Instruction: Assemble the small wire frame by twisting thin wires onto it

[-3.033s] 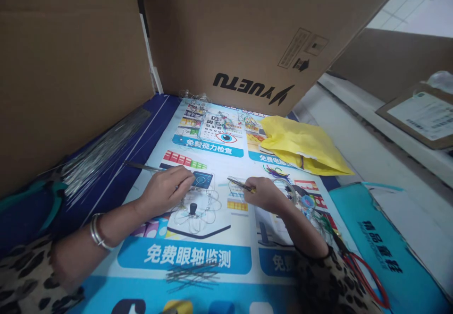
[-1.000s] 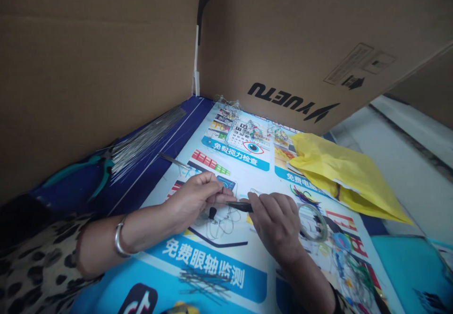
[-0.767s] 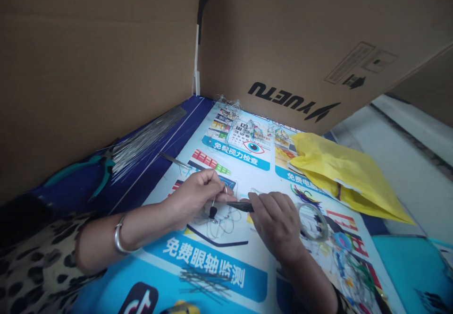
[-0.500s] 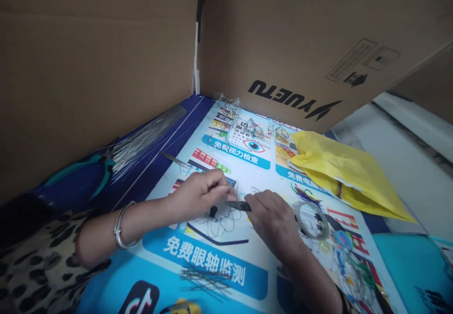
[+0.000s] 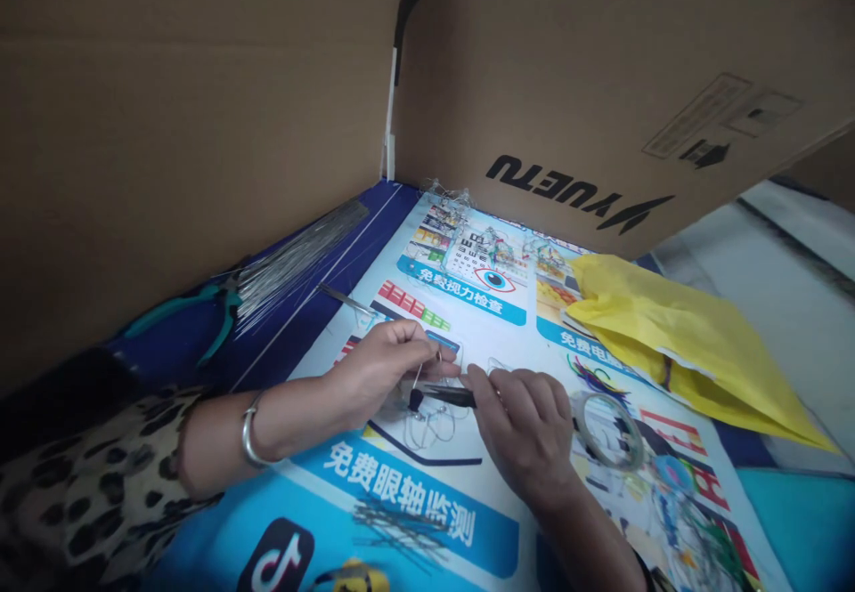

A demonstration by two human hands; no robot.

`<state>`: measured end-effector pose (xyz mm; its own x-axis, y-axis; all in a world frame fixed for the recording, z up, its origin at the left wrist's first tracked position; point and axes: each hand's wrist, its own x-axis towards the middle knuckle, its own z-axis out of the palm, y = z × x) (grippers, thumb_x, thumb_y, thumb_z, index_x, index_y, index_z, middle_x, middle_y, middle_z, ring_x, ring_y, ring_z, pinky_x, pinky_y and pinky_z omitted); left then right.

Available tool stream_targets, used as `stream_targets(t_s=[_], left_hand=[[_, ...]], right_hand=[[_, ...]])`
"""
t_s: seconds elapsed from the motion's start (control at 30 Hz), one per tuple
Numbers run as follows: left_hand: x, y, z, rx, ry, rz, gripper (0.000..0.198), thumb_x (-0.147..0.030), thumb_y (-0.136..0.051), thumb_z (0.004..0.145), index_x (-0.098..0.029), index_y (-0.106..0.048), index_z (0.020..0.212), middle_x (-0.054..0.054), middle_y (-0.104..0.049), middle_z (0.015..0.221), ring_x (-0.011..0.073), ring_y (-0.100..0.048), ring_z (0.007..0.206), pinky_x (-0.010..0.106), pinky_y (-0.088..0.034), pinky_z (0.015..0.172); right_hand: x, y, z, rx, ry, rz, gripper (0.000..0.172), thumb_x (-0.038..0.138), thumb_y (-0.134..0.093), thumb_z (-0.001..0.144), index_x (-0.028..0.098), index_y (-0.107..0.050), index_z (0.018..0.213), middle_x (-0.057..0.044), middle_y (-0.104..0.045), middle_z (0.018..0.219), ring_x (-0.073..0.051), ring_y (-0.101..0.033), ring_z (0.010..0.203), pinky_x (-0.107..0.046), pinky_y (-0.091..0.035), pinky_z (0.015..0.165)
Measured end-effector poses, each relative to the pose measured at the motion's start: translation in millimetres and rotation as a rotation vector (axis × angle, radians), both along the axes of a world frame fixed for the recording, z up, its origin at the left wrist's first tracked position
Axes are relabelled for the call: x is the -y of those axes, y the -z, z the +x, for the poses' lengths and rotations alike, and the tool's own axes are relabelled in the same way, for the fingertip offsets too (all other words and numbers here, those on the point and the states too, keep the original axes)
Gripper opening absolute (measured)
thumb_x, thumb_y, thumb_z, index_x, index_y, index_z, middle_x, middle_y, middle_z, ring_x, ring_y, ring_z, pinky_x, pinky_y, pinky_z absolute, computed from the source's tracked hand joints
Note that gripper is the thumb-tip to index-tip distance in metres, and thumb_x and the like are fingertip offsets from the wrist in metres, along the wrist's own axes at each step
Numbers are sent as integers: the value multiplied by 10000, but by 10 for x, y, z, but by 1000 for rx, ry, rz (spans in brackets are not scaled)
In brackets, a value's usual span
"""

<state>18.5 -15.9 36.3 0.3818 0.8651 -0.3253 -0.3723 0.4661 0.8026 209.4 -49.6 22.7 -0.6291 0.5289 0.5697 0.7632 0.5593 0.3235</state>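
My left hand point(image 5: 394, 365) is closed in a pinch on a thin wire point(image 5: 419, 371), which hangs in a bent line below the fingertips. My right hand point(image 5: 525, 423) is wrapped around slim dark pliers point(image 5: 449, 394); their tapered jaws point left, just under the left fingers, and their handles are hidden in the palm. Whether the jaws touch the wire I cannot tell. A small dark piece point(image 5: 415, 400) shows by the jaw tips. Beneath the hands lie looped clear wires point(image 5: 431, 430) on the printed sheet point(image 5: 321, 369).
Teal-handled pliers point(image 5: 223, 325) and a bundle of straight wires point(image 5: 300, 258) lie at left, with tweezers point(image 5: 344, 298) nearby. Short dark wires point(image 5: 401, 525) lie in front. At right are a tape roll point(image 5: 609, 432), a yellow bag point(image 5: 695, 347) and tangled pieces point(image 5: 695, 530). Cardboard walls point(image 5: 534, 58) stand behind.
My left fingers have lifted slightly apart from the pliers, and a bent wire now shows below them. The pliers' jaws look slightly parted. The whole view has shifted a little.
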Motion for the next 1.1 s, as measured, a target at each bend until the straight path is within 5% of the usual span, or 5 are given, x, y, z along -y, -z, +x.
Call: stream_targets(t_s=[0.8,1.1], left_hand=[[43,120,54,48,-63,-27,268,-264,-676,716,-153,-446,631,52,-679,809,180,-679,799,292,-493,789],[-8,48,31,-63,-38,77,245,-244,-645,739,-150,-440,641,36,-652,804,179,-678,791,270,-491,719]], right_hand=[[-4,22,-88,35,-19,-2,201,114,-548,816,119,-586,1013,-52,-610,751,-195,-476,733,-367,-336,656],[-36,37,-109,32,70,-178,88,137,-536,803,160,-604,854,-33,-536,672,-182,-430,681,-342,-300,627]])
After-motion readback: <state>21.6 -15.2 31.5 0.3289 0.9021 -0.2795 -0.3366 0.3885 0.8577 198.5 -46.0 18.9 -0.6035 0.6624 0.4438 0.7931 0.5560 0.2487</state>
